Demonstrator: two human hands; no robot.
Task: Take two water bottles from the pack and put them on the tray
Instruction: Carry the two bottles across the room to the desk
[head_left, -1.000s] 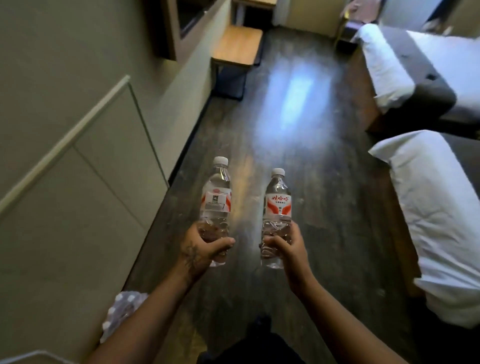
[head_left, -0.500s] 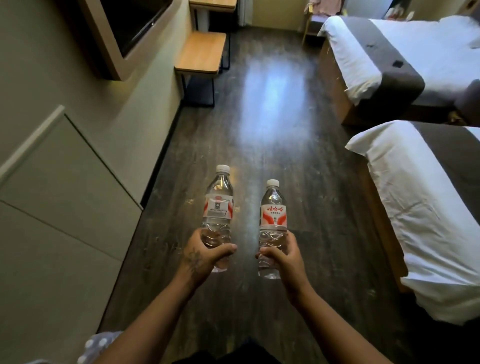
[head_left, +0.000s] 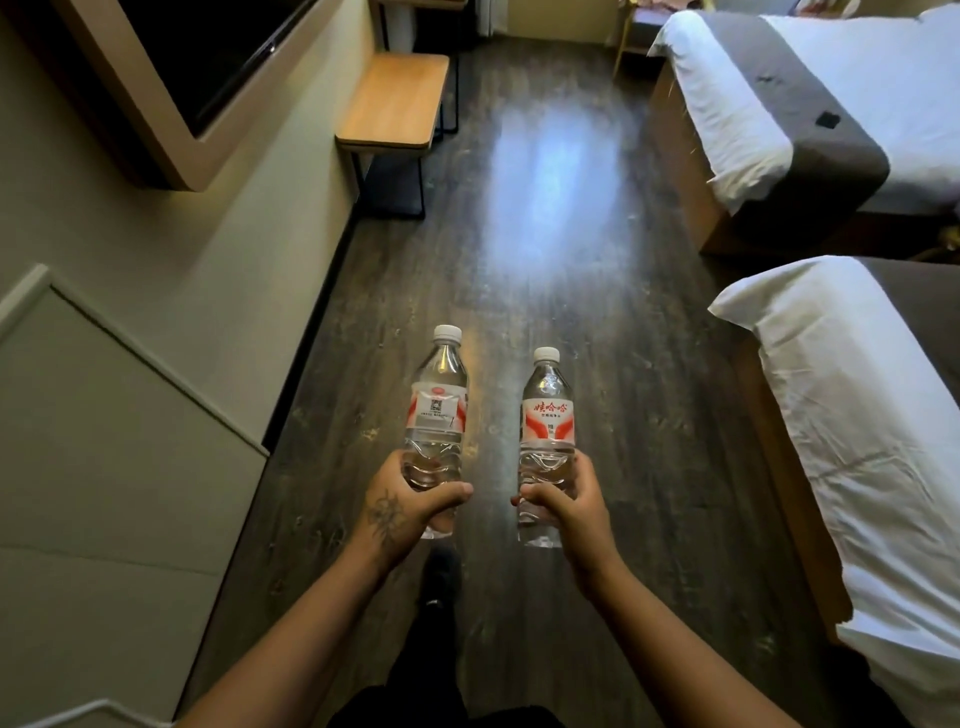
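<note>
Left hand (head_left: 402, 512) wraps left bottle (head_left: 435, 415), right hand (head_left: 569, 512) wraps right bottle (head_left: 545, 431); both upright, capped, full of clear water, apart, above dark floor (head_left: 545, 260).

Bare forearms, no sleeves; a dark star-like tattoo marks the back of the left hand (head_left: 400, 512); dark trousers and a dark shoe (head_left: 439, 577) below it.

A dark wood-look floor (head_left: 545, 270) runs ahead, with a pale glare patch. Against the left wall stands a wooden bench (head_left: 395, 101) on black legs, below a framed dark screen (head_left: 208, 57). Two white-sheeted beds (head_left: 831, 104) with grey runners line the right.
</note>
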